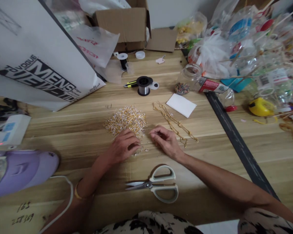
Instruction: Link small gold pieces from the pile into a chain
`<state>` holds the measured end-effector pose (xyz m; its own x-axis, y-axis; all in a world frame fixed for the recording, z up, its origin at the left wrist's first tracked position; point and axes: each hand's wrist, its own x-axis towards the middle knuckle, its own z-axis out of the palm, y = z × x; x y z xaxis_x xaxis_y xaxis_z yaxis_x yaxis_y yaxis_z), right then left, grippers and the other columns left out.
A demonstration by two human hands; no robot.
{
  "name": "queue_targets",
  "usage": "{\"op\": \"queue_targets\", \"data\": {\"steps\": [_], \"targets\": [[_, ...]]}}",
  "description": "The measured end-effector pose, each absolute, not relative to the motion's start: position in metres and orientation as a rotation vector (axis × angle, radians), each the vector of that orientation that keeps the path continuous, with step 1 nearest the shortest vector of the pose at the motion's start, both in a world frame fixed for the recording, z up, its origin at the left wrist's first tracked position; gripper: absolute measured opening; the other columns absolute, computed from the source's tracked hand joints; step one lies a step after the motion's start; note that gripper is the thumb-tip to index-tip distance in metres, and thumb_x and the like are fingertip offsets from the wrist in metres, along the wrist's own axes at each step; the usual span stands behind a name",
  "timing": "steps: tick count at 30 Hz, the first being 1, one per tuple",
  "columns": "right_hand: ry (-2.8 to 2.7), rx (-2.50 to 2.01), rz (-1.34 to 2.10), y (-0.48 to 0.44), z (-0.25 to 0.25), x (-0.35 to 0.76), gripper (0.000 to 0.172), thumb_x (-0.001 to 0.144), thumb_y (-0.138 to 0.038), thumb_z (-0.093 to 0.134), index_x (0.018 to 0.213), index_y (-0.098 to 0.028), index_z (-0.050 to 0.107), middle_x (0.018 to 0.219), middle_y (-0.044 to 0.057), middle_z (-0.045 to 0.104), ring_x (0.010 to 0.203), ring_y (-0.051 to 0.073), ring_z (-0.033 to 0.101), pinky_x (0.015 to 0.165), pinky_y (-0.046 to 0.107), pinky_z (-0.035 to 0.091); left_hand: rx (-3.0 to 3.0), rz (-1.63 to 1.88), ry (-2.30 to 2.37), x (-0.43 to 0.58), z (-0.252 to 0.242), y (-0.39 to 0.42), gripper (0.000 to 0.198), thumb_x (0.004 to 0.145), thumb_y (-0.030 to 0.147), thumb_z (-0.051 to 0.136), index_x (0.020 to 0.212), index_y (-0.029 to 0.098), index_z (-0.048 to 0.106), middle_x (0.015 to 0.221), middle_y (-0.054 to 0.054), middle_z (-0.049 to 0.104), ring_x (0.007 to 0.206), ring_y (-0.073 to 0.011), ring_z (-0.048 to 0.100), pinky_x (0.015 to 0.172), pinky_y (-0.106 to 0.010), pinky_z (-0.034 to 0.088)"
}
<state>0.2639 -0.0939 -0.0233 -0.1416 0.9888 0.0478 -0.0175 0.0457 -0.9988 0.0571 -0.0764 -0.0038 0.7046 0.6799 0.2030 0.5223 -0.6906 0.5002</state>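
My left hand [124, 145] rests at the near edge of a pile of small gold and clear beads or findings [127, 118]. Its fingers are curled, the fingertips drawn together over the wood, and whatever they may hold is too small to name. A short bit of beaded chain [138, 152] lies just below those fingertips. To the right, my right hand [168, 143] is closed in a pinch, thumb against forefinger; any object in it is too fine to make out. Beyond that hand lie two gold beaded chains [177, 125]. Scissors [153, 184] with pale handles lie closer to me.
A wire spool [144, 86], a yellow cutter [131, 84], a white card [181, 105] and a jar of beads [189, 79] stand farther back. A purple iron [26, 170] is at left, its cord by my forearm. A dark strip [236, 136] crosses the right side.
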Motion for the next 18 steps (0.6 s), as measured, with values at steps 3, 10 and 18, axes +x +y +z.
{"op": "queue_targets", "data": {"steps": [3, 10, 18], "targets": [[-1.341, -1.094, 1.290, -0.094, -0.025, 0.264, 0.018, 0.081, -0.036, 0.063, 0.079, -0.017, 0.064, 0.070, 0.002, 0.055, 0.065, 0.014, 0.053, 0.055, 0.024, 0.041, 2.485, 0.601, 0.978, 0.053, -0.005, -0.074, 0.010, 0.085, 0.019, 0.054, 0.079, 0.016, 0.062, 0.076, -0.004, 0.063, 0.079, -0.0164, 0.052, 0.076, -0.031, 0.042], [-1.602, -1.016, 1.143, -0.098, -0.028, 0.264, 0.015, 0.084, -0.032, 0.061, 0.082, -0.019, 0.067, 0.074, 0.004, 0.058, 0.069, 0.015, 0.054, 0.061, 0.028, 0.043, 2.317, 0.750, 1.008, 0.058, -0.004, -0.079, 0.011, 0.085, 0.026, 0.058, 0.082, 0.016, 0.063, 0.073, -0.003, 0.063, 0.077, -0.0158, 0.052, 0.074, -0.031, 0.042], [-1.775, -0.948, 1.075, -0.101, -0.028, 0.262, 0.012, 0.087, -0.026, 0.058, 0.083, -0.018, 0.066, 0.074, 0.005, 0.058, 0.069, 0.016, 0.055, 0.062, 0.029, 0.043, 2.287, 0.740, 0.920, 0.066, -0.004, -0.086, 0.015, 0.087, 0.024, 0.054, 0.077, 0.015, 0.061, 0.072, -0.004, 0.063, 0.075, -0.0157, 0.051, 0.074, -0.031, 0.041]]}}
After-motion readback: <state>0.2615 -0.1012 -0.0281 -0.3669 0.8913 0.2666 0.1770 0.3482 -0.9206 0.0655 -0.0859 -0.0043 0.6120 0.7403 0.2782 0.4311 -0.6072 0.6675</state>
